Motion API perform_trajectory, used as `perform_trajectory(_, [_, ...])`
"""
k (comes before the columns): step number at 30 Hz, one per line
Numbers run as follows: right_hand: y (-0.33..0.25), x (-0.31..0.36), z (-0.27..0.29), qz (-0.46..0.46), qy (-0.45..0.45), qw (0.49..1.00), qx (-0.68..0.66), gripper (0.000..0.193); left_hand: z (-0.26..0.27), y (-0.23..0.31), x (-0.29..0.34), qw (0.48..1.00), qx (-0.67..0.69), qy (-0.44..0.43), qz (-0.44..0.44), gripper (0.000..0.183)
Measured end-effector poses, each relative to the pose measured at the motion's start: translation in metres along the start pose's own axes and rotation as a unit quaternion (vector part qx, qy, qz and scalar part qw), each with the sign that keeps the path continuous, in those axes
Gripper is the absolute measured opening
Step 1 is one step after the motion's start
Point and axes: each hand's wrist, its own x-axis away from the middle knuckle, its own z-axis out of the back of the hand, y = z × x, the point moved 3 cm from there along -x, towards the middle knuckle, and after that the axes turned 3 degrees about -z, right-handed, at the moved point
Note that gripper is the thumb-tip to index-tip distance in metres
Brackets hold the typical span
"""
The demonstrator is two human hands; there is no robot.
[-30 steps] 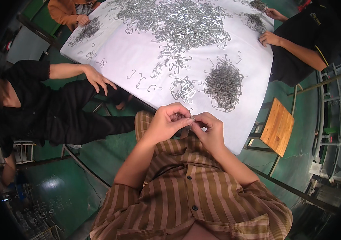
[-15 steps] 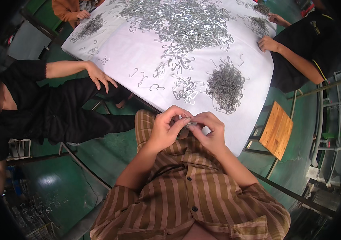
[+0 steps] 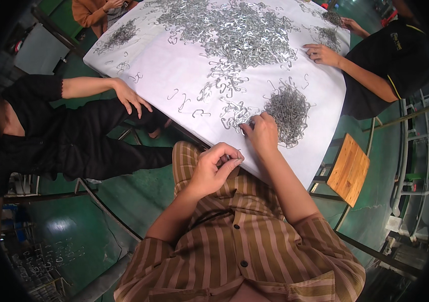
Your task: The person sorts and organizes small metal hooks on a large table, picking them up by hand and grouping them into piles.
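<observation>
My left hand (image 3: pixel 217 168) is closed in a pinch at the table's near edge, and a thin bit of a metal hook shows at its fingertips. My right hand (image 3: pixel 264 135) reaches over the white tabletop, thumb and fingers curled at the edge of a small loose pile of shiny S-shaped metal hooks (image 3: pixel 234 114). What its fingertips hold is too small to make out. Just right of that hand lies a denser, darker heap of linked-looking metal hooks (image 3: pixel 289 113).
A large heap of metal hooks (image 3: pixel 247 38) covers the table's far middle. To the left, a seated person's hand (image 3: pixel 133 98) rests by the table edge. A person's hand (image 3: pixel 324 55) lies on the right side, near a wooden stool (image 3: pixel 348 168). Another person sits far left.
My right hand has parted from my left and moved forward to the small hook pile. My left hand stays pinched near the edge. The right-hand person's hand has moved further over the table.
</observation>
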Motion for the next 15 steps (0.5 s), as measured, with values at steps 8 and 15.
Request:
perform_trajectory(8, [-0.003,-0.002,0.001,0.019,-0.086,0.994,0.063,0.010,-0.002,-0.003,-0.001,1.000,-0.012,0.002,-0.010,0.007])
perform_trajectory(15, [0.010,0.006,0.024,-0.092,-0.085,0.983,-0.131,0.018,-0.006,-0.006,0.000,1.000,-0.010,0.003,0.011,0.005])
